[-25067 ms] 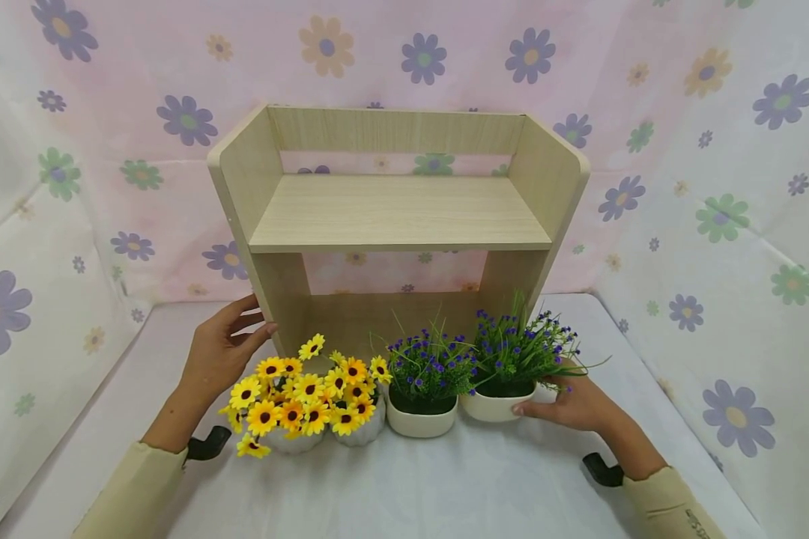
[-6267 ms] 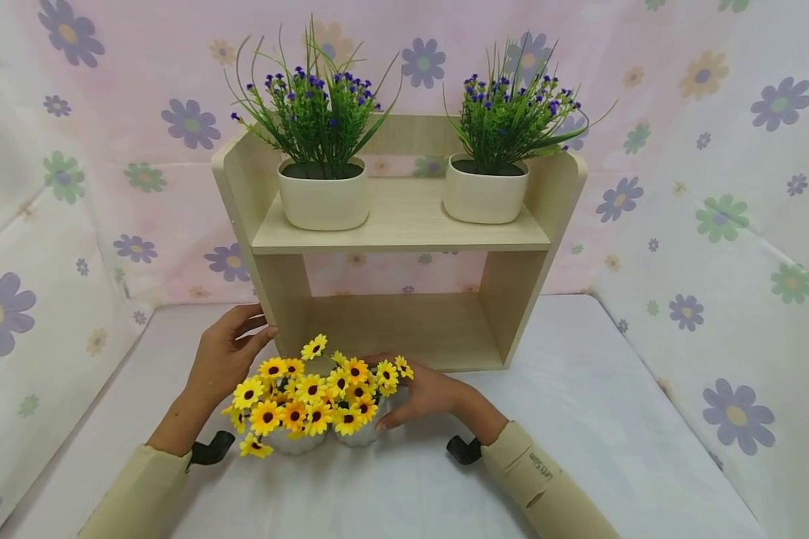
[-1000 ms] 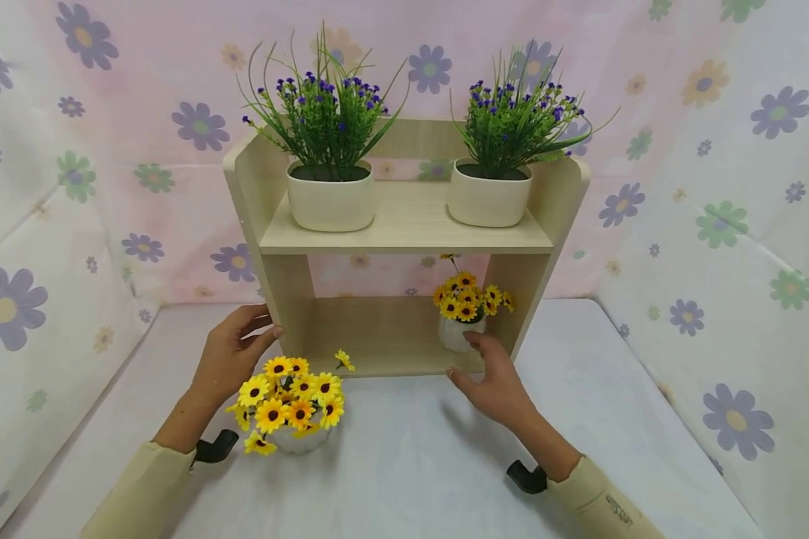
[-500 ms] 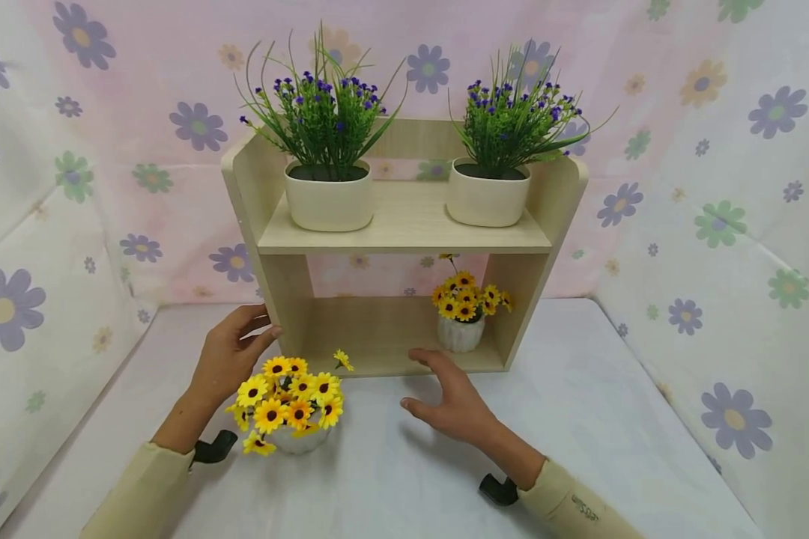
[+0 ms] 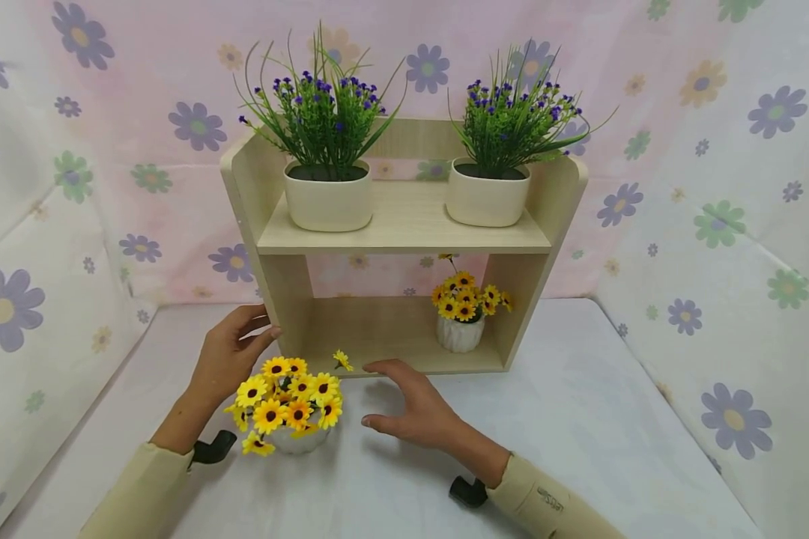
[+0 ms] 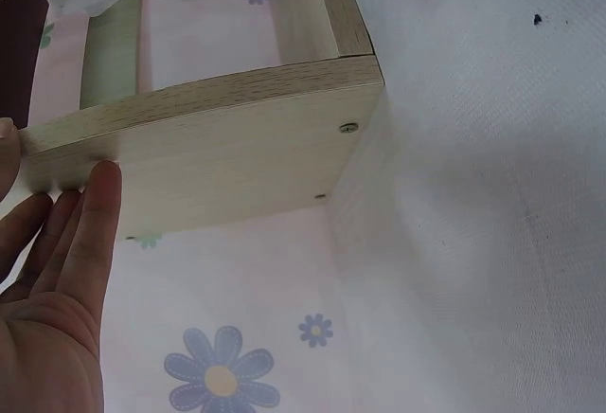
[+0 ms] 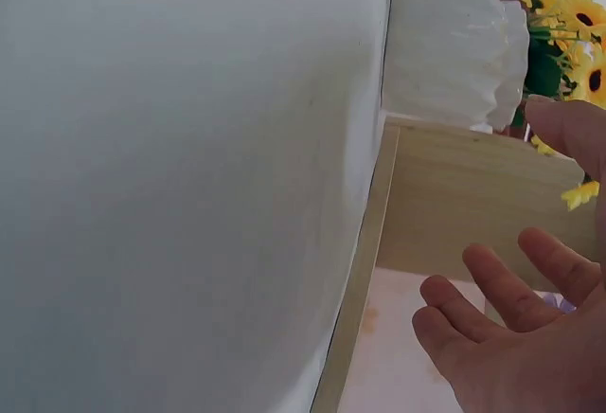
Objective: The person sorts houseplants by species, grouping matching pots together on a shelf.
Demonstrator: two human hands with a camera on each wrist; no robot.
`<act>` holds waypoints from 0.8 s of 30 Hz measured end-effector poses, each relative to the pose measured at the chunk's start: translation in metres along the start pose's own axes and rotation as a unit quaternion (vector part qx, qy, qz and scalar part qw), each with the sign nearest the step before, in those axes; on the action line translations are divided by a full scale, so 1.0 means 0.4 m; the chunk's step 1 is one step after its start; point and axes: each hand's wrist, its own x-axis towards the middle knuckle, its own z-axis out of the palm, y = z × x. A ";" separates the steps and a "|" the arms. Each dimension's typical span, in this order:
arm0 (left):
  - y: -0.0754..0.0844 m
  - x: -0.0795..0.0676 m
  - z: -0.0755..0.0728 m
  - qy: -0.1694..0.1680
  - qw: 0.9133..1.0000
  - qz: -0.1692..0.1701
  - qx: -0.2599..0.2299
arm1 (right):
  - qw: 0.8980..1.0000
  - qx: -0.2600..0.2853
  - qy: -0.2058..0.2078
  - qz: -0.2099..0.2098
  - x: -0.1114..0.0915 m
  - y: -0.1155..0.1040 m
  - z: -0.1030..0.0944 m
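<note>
A two-tier wooden shelf (image 5: 404, 238) stands upright on the white table. My left hand (image 5: 232, 352) grips the front edge of its left side panel; in the left wrist view the fingers (image 6: 99, 233) lie along the panel's outer face. A ribbed white pot of yellow flowers (image 5: 300, 440) stands on the table in front of the shelf's left side. Just right of it my right hand (image 5: 418, 408) hovers with fingers and thumb spread, holding nothing. In the right wrist view that pot (image 7: 450, 48) is apart from the hand.
Another pot of yellow flowers (image 5: 460, 334) stands at the right of the lower tier. On the upper tier are two cream pots with purple flowers, a left pot (image 5: 329, 201) and a right pot (image 5: 488, 196). Flower-printed cloth (image 5: 735, 224) surrounds the table (image 5: 580, 419).
My right hand has let go of the flower pot on the lower tier and moved left towards the pot on the table. Earlier, the purple-flower pots moved from table to upper tier.
</note>
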 end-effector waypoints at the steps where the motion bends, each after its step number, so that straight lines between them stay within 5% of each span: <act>1: 0.001 0.000 0.000 0.000 1.000 -0.001 -0.001 | 1.000 -0.001 -0.002 -0.003 0.005 -0.002 0.005; 24: -0.006 -0.001 0.001 0.001 1.000 0.008 0.001 | 0.993 0.076 -0.077 -0.045 0.113 -0.046 0.119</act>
